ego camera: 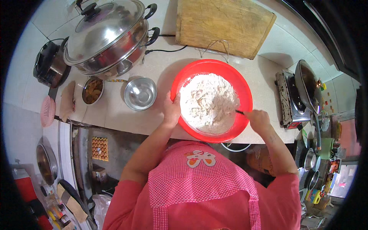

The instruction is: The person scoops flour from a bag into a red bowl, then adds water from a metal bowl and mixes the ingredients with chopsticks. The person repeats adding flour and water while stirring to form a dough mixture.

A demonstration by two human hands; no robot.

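A red plastic basin (245, 86) stands at the counter's front edge, holding a heap of white flour (201, 97) with wetter clumps in the middle. My left hand (172, 110) grips the basin's left rim, thumb on the inner side. On the right, my right hand (258, 119) is closed around a thin dark utensil handle (239, 112) that reaches into the flour; the working end is blurred and partly hidden. An empty steel bowl (141, 93) sits left of the basin.
Left on the counter are a large lidded steamer pot (109, 37), a bowl of brown food (93, 90) and a dark cooker (50, 63). Behind the basin, a wooden cutting board (221, 26) leans on the wall beside a wire stand (215, 47). Rightward, a wok (307, 86) rests on a portable gas stove (290, 100).
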